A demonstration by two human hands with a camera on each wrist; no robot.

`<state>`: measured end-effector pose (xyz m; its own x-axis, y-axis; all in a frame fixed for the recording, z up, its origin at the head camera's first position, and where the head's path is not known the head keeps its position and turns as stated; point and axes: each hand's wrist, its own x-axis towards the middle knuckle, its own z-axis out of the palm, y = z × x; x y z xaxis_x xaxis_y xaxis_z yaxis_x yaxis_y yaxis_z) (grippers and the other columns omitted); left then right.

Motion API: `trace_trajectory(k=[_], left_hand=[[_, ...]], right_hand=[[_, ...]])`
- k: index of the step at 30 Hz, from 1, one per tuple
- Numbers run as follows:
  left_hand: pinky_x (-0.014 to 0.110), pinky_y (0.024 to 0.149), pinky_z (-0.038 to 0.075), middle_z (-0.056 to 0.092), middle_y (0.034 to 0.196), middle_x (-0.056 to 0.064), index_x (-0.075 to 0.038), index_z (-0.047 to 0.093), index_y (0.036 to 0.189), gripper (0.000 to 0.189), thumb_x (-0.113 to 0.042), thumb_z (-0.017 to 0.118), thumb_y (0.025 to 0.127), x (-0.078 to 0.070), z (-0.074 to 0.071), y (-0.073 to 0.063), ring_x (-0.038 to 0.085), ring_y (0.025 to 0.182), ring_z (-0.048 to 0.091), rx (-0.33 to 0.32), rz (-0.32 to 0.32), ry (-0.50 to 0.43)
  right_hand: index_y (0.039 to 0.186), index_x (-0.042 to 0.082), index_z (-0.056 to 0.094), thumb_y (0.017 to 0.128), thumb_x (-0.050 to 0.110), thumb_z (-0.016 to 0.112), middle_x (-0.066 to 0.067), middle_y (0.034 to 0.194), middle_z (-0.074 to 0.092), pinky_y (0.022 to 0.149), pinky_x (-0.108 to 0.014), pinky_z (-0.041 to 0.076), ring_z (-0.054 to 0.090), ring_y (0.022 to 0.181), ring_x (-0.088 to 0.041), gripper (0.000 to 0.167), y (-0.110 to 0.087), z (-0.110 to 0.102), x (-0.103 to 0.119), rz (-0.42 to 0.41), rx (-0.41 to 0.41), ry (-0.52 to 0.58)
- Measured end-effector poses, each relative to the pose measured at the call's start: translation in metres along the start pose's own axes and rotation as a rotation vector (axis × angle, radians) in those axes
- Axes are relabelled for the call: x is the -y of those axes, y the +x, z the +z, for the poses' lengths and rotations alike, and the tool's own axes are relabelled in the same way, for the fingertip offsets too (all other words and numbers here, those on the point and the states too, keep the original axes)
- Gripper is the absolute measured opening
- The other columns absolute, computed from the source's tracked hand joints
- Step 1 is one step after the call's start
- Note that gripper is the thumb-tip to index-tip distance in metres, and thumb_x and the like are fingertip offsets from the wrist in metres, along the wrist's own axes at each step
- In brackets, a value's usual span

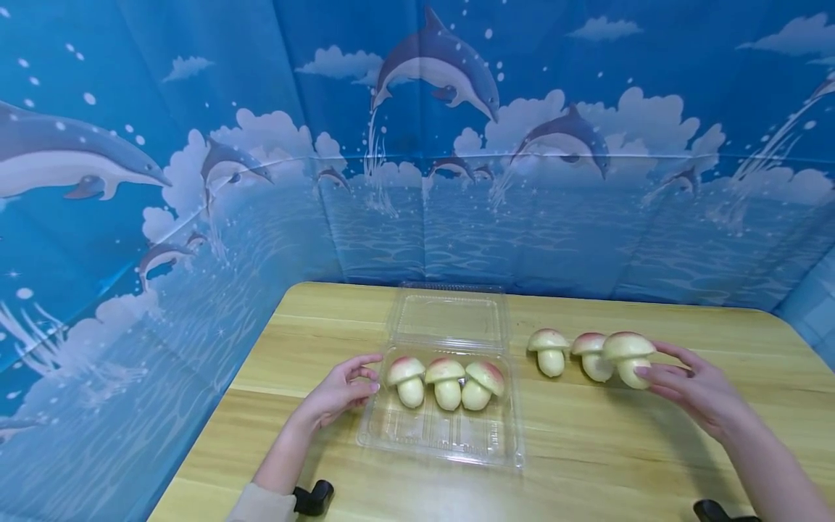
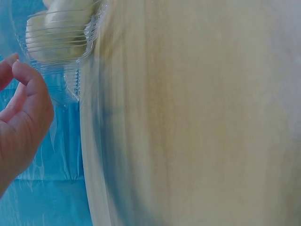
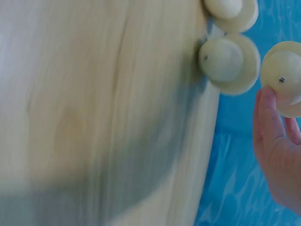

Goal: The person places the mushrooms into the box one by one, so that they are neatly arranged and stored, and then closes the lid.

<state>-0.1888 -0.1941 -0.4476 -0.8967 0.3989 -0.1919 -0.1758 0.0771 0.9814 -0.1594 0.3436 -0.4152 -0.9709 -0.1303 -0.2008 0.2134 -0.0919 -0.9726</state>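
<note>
A clear plastic clamshell box [image 1: 443, 438] lies with its lid folded back. Three toy mushrooms stand side by side in its far half, among them a middle mushroom [image 1: 446, 384] with a pinkish cap. Beside the box's left wall is my left hand [image 1: 335, 391], fingers loosely bent and holding nothing; whether the fingertips touch the wall I cannot tell. My right hand [image 1: 698, 391] pinches a mushroom [image 1: 628, 359] by its stem, cap up, above the table. Left of it are two more mushrooms, a nearer one [image 1: 592, 357] and a farther one [image 1: 549, 352].
The wooden table [image 1: 587, 464] has rounded far corners. Behind it and to its left hangs a blue curtain [image 1: 261, 217] printed with dolphins. Black wrist camera mounts [image 1: 314, 499] sit near both wrists.
</note>
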Motion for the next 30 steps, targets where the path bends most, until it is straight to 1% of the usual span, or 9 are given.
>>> trace_trajectory(k=[3, 5, 13, 18, 22, 26, 30], left_hand=[[0.02, 0.058, 0.04, 0.049, 0.102, 0.01, -0.001, 0.036, 0.14, 0.057, 0.0, 0.059, 0.087, 0.001, -0.001, 0.0, 0.012, 0.067, 0.046, -0.007, -0.002, -0.001], [0.021, 0.058, 0.04, 0.049, 0.101, 0.01, -0.001, 0.036, 0.14, 0.057, 0.0, 0.059, 0.087, 0.002, -0.001, -0.001, 0.013, 0.067, 0.046, -0.007, -0.003, -0.002], [0.02, 0.057, 0.04, 0.049, 0.101, 0.01, 0.0, 0.036, 0.139, 0.057, 0.0, 0.059, 0.087, 0.003, -0.001, 0.0, 0.013, 0.066, 0.045, -0.001, 0.009, -0.002], [0.02, 0.057, 0.04, 0.049, 0.101, 0.01, 0.0, 0.036, 0.139, 0.057, 0.0, 0.059, 0.087, 0.003, -0.001, -0.001, 0.012, 0.066, 0.045, 0.001, 0.013, 0.003], [0.021, 0.058, 0.04, 0.049, 0.101, 0.009, 0.0, 0.035, 0.14, 0.057, 0.0, 0.059, 0.087, 0.003, -0.001, 0.0, 0.012, 0.067, 0.046, -0.001, 0.013, 0.003], [0.021, 0.058, 0.041, 0.049, 0.101, 0.009, -0.001, 0.036, 0.14, 0.058, 0.001, 0.059, 0.087, 0.002, 0.0, 0.0, 0.012, 0.067, 0.046, -0.006, 0.008, 0.001], [0.021, 0.059, 0.041, 0.049, 0.101, 0.009, 0.0, 0.035, 0.14, 0.058, 0.001, 0.059, 0.087, 0.002, 0.0, 0.0, 0.012, 0.068, 0.047, -0.005, 0.011, 0.003]], right_hand=[[0.114, 0.032, 0.044, 0.092, 0.006, 0.056, 0.003, 0.096, 0.064, 0.078, -0.026, 0.052, 0.064, 0.088, -0.011, 0.036, 0.0, 0.012, 0.005, 0.017, 0.023, -0.024], [0.115, 0.032, 0.043, 0.092, 0.006, 0.057, 0.003, 0.097, 0.064, 0.079, -0.025, 0.051, 0.064, 0.089, -0.011, 0.037, -0.001, 0.02, 0.008, 0.023, 0.038, -0.029], [0.115, 0.035, 0.05, 0.091, 0.002, 0.057, 0.001, 0.099, 0.064, 0.08, -0.027, 0.051, 0.064, 0.09, -0.012, 0.041, -0.004, 0.052, 0.015, -0.023, 0.105, -0.039], [0.116, 0.036, 0.052, 0.091, 0.003, 0.057, 0.001, 0.101, 0.063, 0.08, -0.027, 0.052, 0.063, 0.09, -0.012, 0.042, -0.007, 0.07, 0.018, -0.02, 0.137, -0.065], [0.119, 0.033, 0.052, 0.091, 0.002, 0.057, 0.001, 0.103, 0.064, 0.08, -0.03, 0.052, 0.063, 0.092, -0.012, 0.043, -0.008, 0.085, 0.018, -0.042, 0.172, -0.081], [0.118, 0.029, 0.051, 0.089, 0.002, 0.058, 0.001, 0.101, 0.065, 0.079, -0.031, 0.052, 0.062, 0.092, -0.012, 0.041, -0.009, 0.101, 0.017, -0.064, 0.194, -0.106], [0.118, 0.029, 0.05, 0.089, 0.003, 0.059, 0.0, 0.1, 0.063, 0.081, -0.031, 0.051, 0.062, 0.09, -0.012, 0.04, -0.01, 0.116, 0.016, -0.067, 0.222, -0.143]])
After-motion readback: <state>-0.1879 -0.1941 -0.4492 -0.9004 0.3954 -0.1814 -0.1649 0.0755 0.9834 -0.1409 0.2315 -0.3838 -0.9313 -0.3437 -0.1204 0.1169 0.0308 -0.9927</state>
